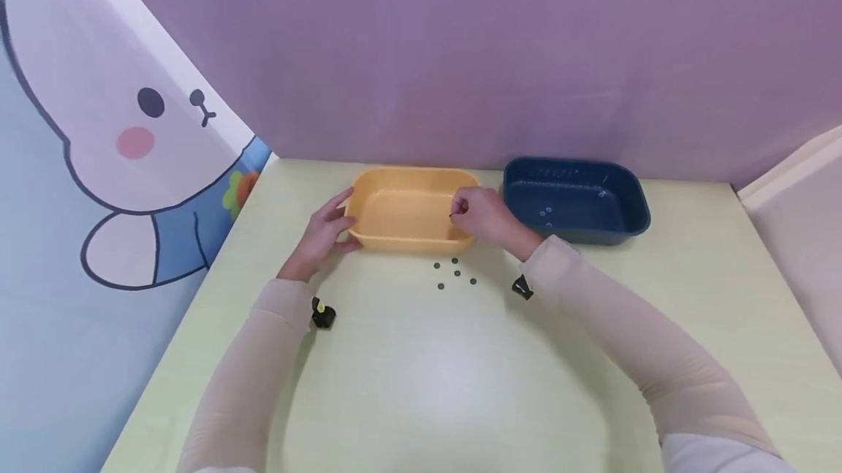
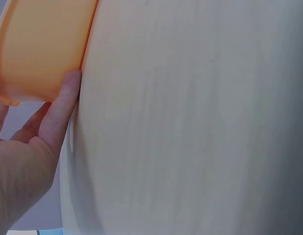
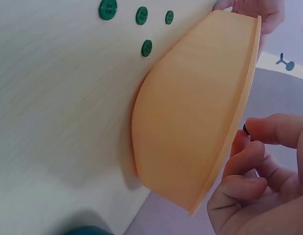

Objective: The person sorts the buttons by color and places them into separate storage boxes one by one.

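A yellow plastic tub [image 1: 411,243] stands at the back of the table. At its left end my left hand [image 1: 324,230] has its fingers spread and rather straight against the rim and wall; in the left wrist view the thumb [image 2: 68,100] lies along the tub's side. Above the tub's right end, my right hand [image 1: 483,216] pinches a small dark button [image 3: 245,129] between thumb and index finger, close to the rim. Several green buttons [image 1: 457,273] lie scattered on the table in front of the tub, and the right wrist view shows their holes.
To the right stands a dark blue tub [image 1: 608,237] with several small buttons [image 1: 549,210] inside. Behind both tubs rises a purple backdrop [image 1: 421,56]; a cartoon-printed cloth [image 1: 138,239] borders the left side. Black wrist camera mounts [image 1: 324,314] show at both sleeves.
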Demonstrator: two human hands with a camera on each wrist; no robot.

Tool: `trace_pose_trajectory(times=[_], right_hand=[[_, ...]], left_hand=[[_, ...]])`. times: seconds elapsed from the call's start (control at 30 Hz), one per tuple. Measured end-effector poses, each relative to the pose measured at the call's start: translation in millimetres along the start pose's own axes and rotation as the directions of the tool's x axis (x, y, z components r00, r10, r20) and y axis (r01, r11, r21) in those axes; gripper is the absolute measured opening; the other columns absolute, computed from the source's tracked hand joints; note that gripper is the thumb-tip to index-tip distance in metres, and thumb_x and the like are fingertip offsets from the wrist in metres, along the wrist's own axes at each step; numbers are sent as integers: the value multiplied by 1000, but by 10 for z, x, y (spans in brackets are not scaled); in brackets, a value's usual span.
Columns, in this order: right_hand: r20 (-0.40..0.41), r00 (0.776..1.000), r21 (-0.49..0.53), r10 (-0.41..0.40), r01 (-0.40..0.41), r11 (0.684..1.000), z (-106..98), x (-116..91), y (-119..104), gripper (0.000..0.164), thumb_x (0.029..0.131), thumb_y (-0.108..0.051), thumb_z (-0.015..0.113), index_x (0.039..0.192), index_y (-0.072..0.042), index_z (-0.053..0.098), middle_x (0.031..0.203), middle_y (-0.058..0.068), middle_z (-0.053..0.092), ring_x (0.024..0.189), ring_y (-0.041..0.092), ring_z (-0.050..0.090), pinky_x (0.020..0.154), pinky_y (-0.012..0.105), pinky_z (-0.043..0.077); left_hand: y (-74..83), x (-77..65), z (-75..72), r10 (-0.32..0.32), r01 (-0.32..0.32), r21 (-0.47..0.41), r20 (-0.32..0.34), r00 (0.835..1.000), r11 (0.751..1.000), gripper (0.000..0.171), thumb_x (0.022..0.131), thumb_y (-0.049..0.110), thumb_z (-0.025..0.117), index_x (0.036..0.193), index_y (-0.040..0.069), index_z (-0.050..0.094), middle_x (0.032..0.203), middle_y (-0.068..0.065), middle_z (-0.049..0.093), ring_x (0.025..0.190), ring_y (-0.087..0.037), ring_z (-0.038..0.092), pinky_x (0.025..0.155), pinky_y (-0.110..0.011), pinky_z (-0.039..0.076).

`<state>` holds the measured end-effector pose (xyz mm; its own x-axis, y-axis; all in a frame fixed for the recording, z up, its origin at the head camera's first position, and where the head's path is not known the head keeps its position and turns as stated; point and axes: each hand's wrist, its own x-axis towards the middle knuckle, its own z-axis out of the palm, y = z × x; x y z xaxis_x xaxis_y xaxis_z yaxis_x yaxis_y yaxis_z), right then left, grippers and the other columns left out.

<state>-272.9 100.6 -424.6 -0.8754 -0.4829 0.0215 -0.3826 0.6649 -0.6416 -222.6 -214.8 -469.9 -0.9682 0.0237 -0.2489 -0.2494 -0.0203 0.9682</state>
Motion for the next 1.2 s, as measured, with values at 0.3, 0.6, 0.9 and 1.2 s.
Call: trace_pose_trajectory(times=[0.3, 0.6, 0.9, 1.2], right_hand=[[4, 999, 27, 48, -48, 998, 15, 10, 37, 4, 93, -5, 67, 90, -5, 65, 90, 10, 66, 78, 24, 58, 64, 31, 49], [-5, 999, 32, 51, -51, 998, 53, 15, 69, 5, 92, -6, 69, 89, -5, 65, 89, 10, 66, 80, 24, 58, 66, 30, 49], [-19, 996, 54, 93, -92, 994, -4, -66, 95, 8, 94, -11, 68, 90, -8, 63, 90, 9, 64, 79, 25, 57, 65, 32, 49], [-69, 995, 52, 71, -68, 996, -135, -220, 194, 6, 90, -10, 70, 87, -7, 65, 86, 9, 66, 80, 25, 57, 69, 33, 48]], left_hand=[[-141, 89, -20, 6, -6, 8, 4, 1000, 1000, 64, 103, 11, 53, 159, 34, 31, 154, -23, 37, 131, -42, 50, 90, -53, 54], [-173, 81, -20, -2, 3, -20, 22, 1000, 1000, 65, 105, 9, 50, 160, 33, 27, 152, -26, 36, 133, -44, 47, 92, -54, 53], [-149, 75, -5, -12, 12, -14, 27, 1000, 1000, 64, 105, 11, 51, 159, 35, 29, 151, -25, 37, 133, -41, 48, 91, -52, 54], [-117, 48, -56, -10, 10, -15, 34, 999, 1000, 65, 104, 12, 53, 160, 34, 28, 151, -26, 36, 133, -43, 47, 93, -55, 52]])
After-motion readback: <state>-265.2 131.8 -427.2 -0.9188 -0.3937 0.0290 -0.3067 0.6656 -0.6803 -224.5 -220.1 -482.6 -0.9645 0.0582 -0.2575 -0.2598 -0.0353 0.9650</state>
